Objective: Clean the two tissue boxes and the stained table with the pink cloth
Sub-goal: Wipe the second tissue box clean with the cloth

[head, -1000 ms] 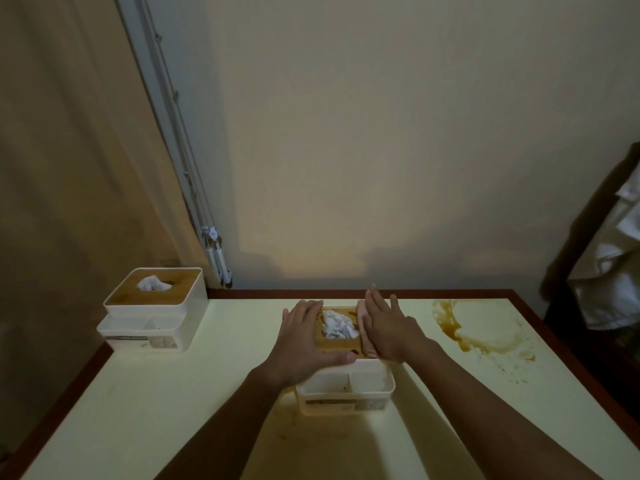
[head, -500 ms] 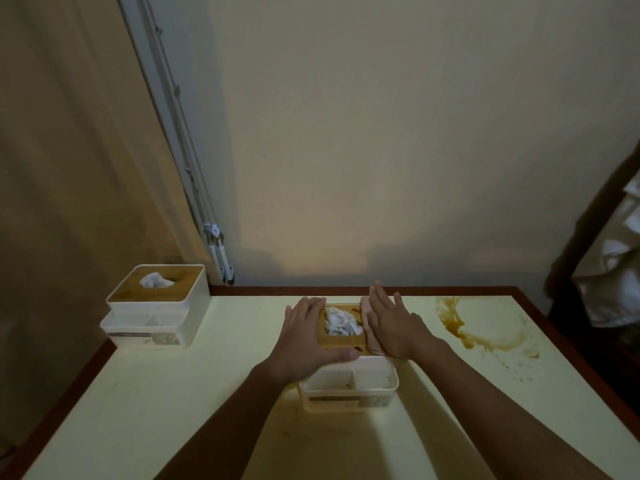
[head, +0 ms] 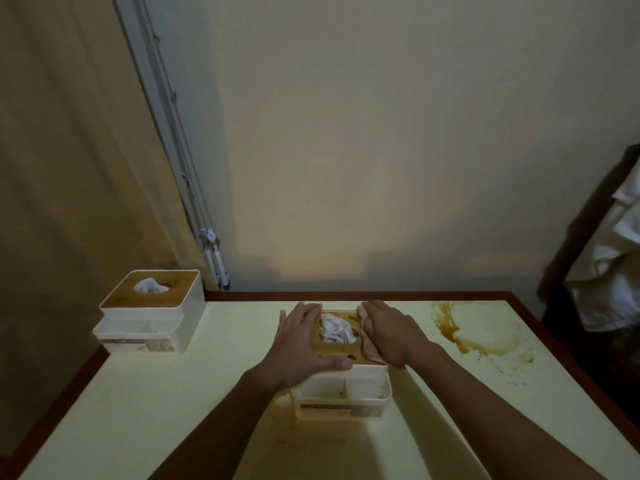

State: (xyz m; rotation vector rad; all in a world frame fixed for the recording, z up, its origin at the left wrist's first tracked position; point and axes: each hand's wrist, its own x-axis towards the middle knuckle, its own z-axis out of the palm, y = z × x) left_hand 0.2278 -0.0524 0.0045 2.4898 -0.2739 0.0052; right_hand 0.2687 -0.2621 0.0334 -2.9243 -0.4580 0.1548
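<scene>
A white tissue box (head: pixel 341 396) with a wooden lid stands in the middle of the pale table (head: pixel 145 420). My left hand (head: pixel 298 341) lies over the box's left side, thumb along the front of the lid. With flat fingers my right hand (head: pixel 389 329) presses the pink cloth (head: pixel 370 351) onto the right part of the lid; only a strip of cloth shows. A second tissue box (head: pixel 152 315) sits at the back left corner. A brown ring-shaped stain (head: pixel 460 336) marks the table at the right, and fainter brown smears (head: pixel 287 414) lie beside the middle box.
A wall rises right behind the table. A curtain and a pale pole (head: pixel 214 258) hang at the back left. Dark furniture with white fabric (head: pixel 609 285) stands past the table's right edge. The table has a dark wooden rim (head: pixel 363 295).
My right hand has drawn back slightly toward me over the lid with the cloth under it. My left hand stays in place on the box.
</scene>
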